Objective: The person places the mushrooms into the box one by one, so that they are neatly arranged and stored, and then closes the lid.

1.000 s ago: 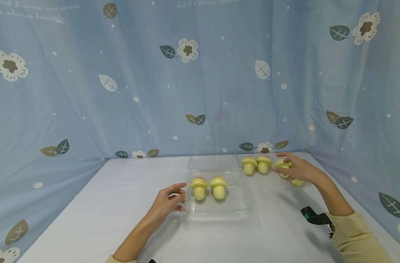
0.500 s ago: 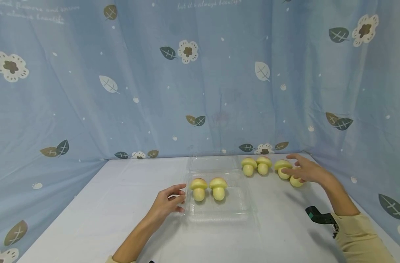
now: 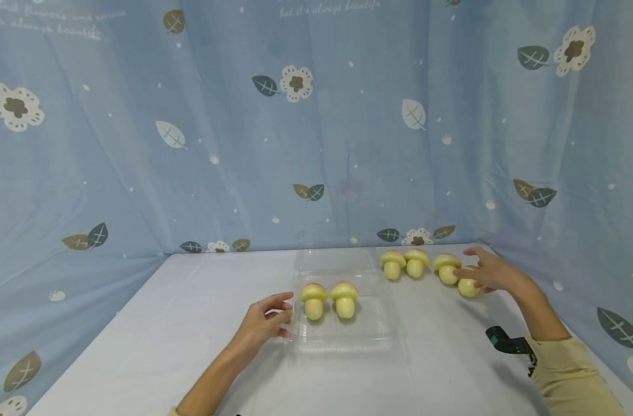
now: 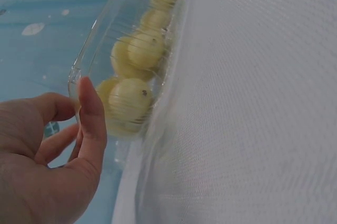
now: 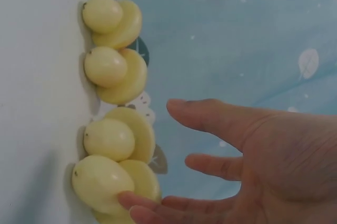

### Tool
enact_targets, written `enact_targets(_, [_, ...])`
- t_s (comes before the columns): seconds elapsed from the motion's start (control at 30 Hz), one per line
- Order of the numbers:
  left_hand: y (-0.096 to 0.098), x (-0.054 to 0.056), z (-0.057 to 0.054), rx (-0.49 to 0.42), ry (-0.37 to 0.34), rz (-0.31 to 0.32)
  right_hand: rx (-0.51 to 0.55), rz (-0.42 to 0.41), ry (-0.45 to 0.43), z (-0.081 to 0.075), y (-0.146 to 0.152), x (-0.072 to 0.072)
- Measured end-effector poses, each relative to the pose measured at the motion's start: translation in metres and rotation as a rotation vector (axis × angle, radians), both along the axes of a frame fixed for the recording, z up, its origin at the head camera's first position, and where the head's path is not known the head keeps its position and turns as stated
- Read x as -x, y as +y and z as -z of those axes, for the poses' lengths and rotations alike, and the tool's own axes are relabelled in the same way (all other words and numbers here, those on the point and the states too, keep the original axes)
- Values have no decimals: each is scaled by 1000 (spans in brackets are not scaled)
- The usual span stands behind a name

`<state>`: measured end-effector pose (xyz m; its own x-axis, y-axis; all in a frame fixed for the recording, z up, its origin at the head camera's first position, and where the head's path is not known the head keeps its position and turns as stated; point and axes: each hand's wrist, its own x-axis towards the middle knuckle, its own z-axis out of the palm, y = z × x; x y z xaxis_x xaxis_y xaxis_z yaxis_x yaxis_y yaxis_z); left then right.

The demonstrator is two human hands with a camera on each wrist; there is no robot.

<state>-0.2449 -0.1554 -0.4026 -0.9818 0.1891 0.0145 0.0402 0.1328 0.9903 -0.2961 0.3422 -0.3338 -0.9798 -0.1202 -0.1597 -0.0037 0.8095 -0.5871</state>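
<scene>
My left hand (image 3: pixel 264 323) pinches the left edge of a clear plastic box (image 3: pixel 373 320), its thumb and fingers on either side of the rim in the left wrist view. Two pale yellow mushrooms (image 3: pixel 314 300) with rounded caps lie side by side in the left half of the box. At the right, my right hand (image 3: pixel 490 273) is over the rightmost mushroom (image 3: pixel 468 288), its fingers spread. In the right wrist view, a fingertip overlaps this mushroom (image 5: pixel 100 182); the thumb is held well apart. Right beside it lies another mushroom (image 3: pixel 447 269).
Two more mushrooms (image 3: pixel 392 266) lie near the back of the white table (image 3: pixel 217 289). The clear lid (image 3: pixel 339 259) lies folded back behind the box. A blue patterned curtain (image 3: pixel 217 115) hangs behind the table and along its sides.
My right hand has shifted to the right, from over the inner mushroom to the rightmost one, fingers still spread. My left hand stays at the box edge.
</scene>
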Motion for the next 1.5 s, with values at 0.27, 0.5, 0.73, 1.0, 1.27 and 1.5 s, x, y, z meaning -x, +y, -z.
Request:
enact_targets(0.27, [0,1,0,0,2,1,-55,44,-4,9,8,3])
enact_targets(0.5, [-1,0,0,3,-1,-6,-75,44,-11,16,7,1])
enact_targets(0.73, [-1,-1,0,4,2,-7,-78,41,-26,22,9,6])
enact_targets(1.0, [-1,-1,0,5,5,-3,-64,24,-9,28,16,9])
enact_targets(1.27, [0,-1,1,4,-1,-14,-79,38,21,30,16,8])
enact_targets(1.5, [0,0,1,-4,-3,-16,-77,58,18,28,15,6])
